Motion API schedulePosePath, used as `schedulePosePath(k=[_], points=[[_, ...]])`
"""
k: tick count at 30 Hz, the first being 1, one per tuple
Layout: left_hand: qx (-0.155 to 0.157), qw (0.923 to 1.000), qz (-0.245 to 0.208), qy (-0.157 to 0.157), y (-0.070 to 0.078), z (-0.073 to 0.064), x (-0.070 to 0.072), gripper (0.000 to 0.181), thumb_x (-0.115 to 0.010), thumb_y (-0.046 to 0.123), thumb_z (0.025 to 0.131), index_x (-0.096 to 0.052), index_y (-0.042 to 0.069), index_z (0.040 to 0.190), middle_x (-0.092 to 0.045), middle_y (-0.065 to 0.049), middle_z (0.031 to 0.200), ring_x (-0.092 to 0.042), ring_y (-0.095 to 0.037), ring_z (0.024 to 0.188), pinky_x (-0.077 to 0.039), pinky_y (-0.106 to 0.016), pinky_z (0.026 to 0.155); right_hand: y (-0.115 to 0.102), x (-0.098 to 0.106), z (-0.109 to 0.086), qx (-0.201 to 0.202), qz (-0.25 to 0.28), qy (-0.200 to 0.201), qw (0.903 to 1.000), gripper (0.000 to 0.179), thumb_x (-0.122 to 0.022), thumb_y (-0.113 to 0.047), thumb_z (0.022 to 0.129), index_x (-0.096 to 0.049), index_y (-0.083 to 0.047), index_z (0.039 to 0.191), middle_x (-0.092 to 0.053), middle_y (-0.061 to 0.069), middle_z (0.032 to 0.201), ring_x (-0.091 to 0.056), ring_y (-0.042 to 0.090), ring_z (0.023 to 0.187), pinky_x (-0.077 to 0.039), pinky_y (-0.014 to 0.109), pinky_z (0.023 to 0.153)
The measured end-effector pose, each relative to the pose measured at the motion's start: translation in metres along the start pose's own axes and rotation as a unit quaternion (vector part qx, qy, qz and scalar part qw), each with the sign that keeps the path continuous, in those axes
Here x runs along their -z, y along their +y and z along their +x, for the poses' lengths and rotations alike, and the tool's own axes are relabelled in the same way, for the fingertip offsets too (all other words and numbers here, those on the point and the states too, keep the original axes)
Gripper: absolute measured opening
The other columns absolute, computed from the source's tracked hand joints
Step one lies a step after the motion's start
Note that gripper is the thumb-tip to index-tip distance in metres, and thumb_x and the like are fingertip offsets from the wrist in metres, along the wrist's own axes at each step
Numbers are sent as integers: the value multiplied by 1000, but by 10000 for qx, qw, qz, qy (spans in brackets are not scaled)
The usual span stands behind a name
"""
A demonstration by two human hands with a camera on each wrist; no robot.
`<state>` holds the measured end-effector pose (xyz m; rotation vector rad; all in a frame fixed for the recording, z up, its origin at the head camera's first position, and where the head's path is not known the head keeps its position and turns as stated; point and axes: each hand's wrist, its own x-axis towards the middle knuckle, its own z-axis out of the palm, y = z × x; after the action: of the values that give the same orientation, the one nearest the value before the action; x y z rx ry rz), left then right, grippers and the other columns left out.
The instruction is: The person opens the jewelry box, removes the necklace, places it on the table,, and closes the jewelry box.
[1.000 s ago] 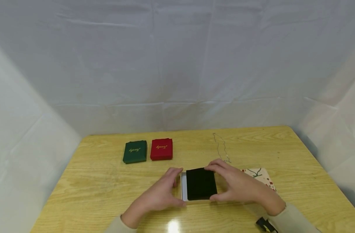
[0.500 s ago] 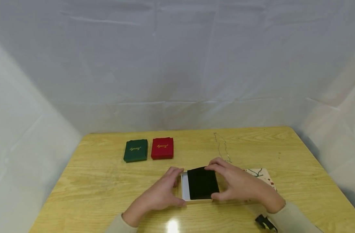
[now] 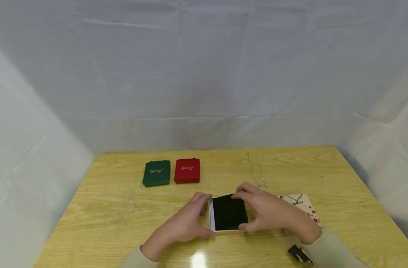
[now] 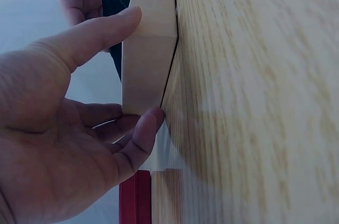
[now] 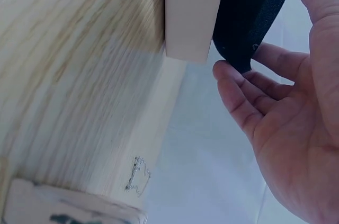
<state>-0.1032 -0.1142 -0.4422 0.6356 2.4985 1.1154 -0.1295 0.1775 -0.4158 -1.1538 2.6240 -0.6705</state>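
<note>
A shallow cream box [image 4: 148,70] without its lid rests on the wooden table, its white inside showing as a strip at the left in the head view. My left hand [image 3: 188,221] grips it at the left end, thumb on the near side and fingers at the far side. A thin black square pad [image 3: 230,213] lies over the box, tilted up on the right in the right wrist view. My right hand [image 3: 265,210] pinches that pad between thumb and fingers at its right side. A flower-patterned lid [image 3: 301,203] lies beside the right forearm, which partly hides it.
A green box [image 3: 156,173] and a red box [image 3: 187,171], both with gold lettering, stand at the back left. A fine silver chain necklace [image 3: 259,172] lies beyond the right hand. Near the right sleeve is a small black object [image 3: 298,254]. White cloth [image 3: 210,74] surrounds the table.
The black pad slid slightly right, then back left with my right hand, so the white strip of the box inside is narrower now. My left hand has stayed on the box.
</note>
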Motion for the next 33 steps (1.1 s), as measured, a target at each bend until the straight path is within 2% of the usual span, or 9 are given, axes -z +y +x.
schedulePosePath(k=[14, 20, 26, 33], points=[[5, 10000, -7, -91, 0, -1, 2, 102, -97, 27, 78, -40, -1, 158, -48, -4, 145, -54, -22, 108, -52, -36, 92, -3, -9, 11, -8, -177, -99, 9998, 72, -86, -46, 84, -64, -9, 142, -53, -3, 133, -56, 11, 113, -55, 37, 98], [22, 10000, 0, -78, 1, -1, 2, 101, -97, 28, 78, -41, 0, 158, -48, -3, 144, -54, -22, 109, -51, -37, 93, -3, -12, 13, 100, -404, 33, 9991, 70, -88, -46, 81, -67, -10, 138, -56, -3, 131, -54, 12, 116, -53, 39, 101], [29, 10000, -19, -66, 2, -2, 2, 101, -97, 26, 78, -41, 0, 158, -48, -3, 143, -54, -23, 109, -51, -37, 93, 0, -15, 11, 74, -565, 38, 9984, 73, -87, -53, 81, -68, -12, 139, -58, -2, 134, -53, 15, 122, -51, 46, 105], [28, 10000, -26, -64, 2, -2, 3, 101, -97, 26, 78, -41, -1, 157, -49, -3, 141, -54, -23, 109, -51, -36, 92, 5, -18, 8, 24, -409, -38, 9992, 77, -81, -67, 85, -66, -17, 141, -56, -4, 138, -47, 17, 126, -45, 53, 106]])
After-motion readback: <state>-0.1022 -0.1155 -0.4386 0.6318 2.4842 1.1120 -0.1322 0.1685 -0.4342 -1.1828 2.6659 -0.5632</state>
